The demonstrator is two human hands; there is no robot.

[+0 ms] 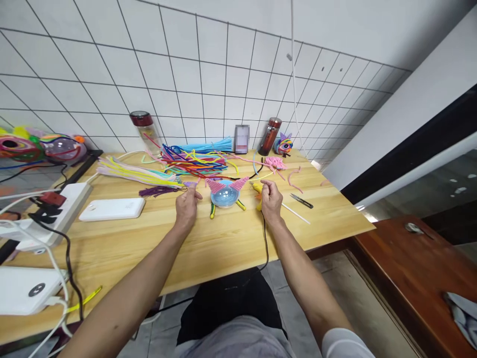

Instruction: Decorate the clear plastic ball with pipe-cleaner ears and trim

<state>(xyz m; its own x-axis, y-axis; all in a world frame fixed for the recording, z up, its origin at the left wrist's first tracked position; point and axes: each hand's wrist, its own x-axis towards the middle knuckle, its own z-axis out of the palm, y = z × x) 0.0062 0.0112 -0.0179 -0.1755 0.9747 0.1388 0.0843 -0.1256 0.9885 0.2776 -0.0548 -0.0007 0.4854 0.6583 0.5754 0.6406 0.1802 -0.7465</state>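
A clear bluish plastic dome (225,197) with two pink pipe-cleaner ears (238,185) sits between my hands, and green and yellow striped legs (212,209) stick out at its sides. My right hand (272,200) is closed round a yellow glue gun (257,188), whose black cord hangs over the table's front edge. A white glue stick (296,213) sticks out behind that hand. Left of the dome, my left hand (187,205) is held with curled fingers beside a small purple piece (191,184); what its fingertips pinch is too small to tell.
Loose pipe cleaners (197,161) are heaped behind the dome. Farther back stand a glass bottle (147,133), a phone (242,139), a red flask (270,136) and a colourful figure (284,144). Black snips (301,201) lie right; a white power bank (112,209) and power strip (61,214) lie left.
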